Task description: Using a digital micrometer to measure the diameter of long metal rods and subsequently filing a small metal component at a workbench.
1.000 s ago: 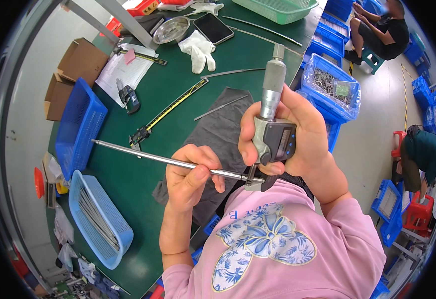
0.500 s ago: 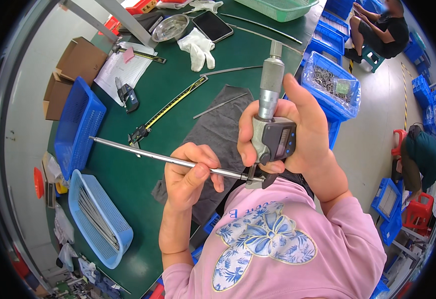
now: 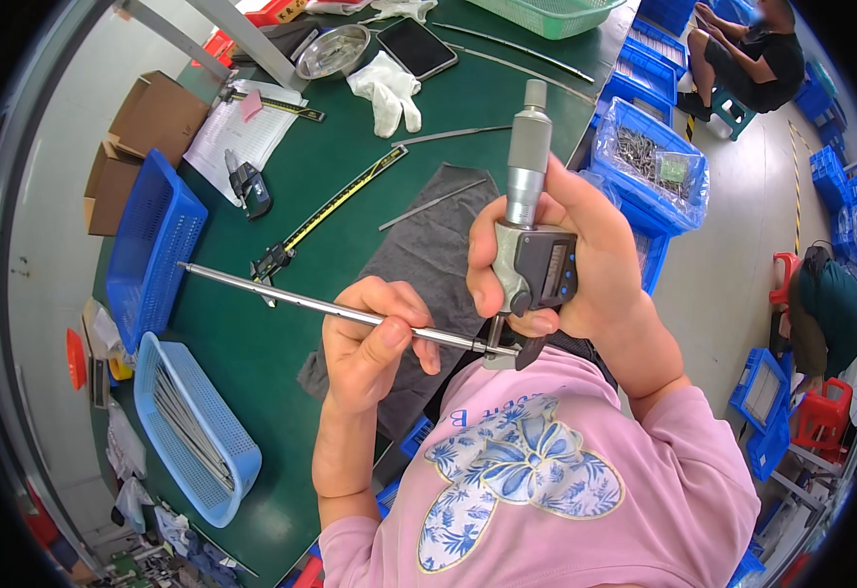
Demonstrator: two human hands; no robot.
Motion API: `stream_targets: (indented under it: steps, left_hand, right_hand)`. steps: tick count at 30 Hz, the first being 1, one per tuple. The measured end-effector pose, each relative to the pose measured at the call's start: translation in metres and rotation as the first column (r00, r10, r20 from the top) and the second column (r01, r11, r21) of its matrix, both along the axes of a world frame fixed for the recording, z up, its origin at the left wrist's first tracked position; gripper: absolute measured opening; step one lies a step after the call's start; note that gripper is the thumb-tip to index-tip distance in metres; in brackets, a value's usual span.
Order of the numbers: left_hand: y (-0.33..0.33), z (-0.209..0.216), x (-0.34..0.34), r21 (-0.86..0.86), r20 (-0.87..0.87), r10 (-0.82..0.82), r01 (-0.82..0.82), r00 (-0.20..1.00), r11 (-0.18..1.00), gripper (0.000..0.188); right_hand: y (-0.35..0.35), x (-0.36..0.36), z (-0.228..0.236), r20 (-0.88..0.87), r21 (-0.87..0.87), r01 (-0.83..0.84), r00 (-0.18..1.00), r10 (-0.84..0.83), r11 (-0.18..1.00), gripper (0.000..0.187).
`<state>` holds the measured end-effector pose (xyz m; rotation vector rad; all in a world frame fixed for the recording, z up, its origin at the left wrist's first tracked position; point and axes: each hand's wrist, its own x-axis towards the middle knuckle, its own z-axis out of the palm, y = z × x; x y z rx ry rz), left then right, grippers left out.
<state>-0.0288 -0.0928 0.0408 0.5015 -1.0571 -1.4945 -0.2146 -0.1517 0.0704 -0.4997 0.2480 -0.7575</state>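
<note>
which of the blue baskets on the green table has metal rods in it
The light blue basket at the near left corner holds a bundle of thin metal rods. The darker blue basket beyond it, tilted on the table edge, shows none.

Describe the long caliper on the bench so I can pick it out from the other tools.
On the green table, look left of the grey cloth. The caliper lies diagonally there, its yellow beam setting it apart from the plain metal rods nearby.
</note>
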Motion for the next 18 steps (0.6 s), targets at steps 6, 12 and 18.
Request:
stream_targets:
  steps: [6,12,18]
  left_hand:
    - [0.0001,0.0003,-0.0001,0.001,0.007,0.010,-0.010,1.000,1.000,0.014]
    - [0.0001,0.0012,-0.0018,-0.011,0.029,0.006,-0.006,1.000,1.000,0.014]
    - [0.0009,0.0011,-0.0007,-0.015,0.020,0.004,-0.004,1.000,1.000,0.014]
  right_hand:
    - [-0.0004,-0.0001,-0.0010,0.023,0.021,0.001,1.000,-0.001,1.000,0.067]
    - [0.0002,-0.0003,-0.0038,-0.004,0.036,-0.004,1.000,0.004,0.999,0.066]
    - [0.0009,0.0008,-0.0029,0.039,0.031,0.004,0.999,-0.006,1.000,0.069]
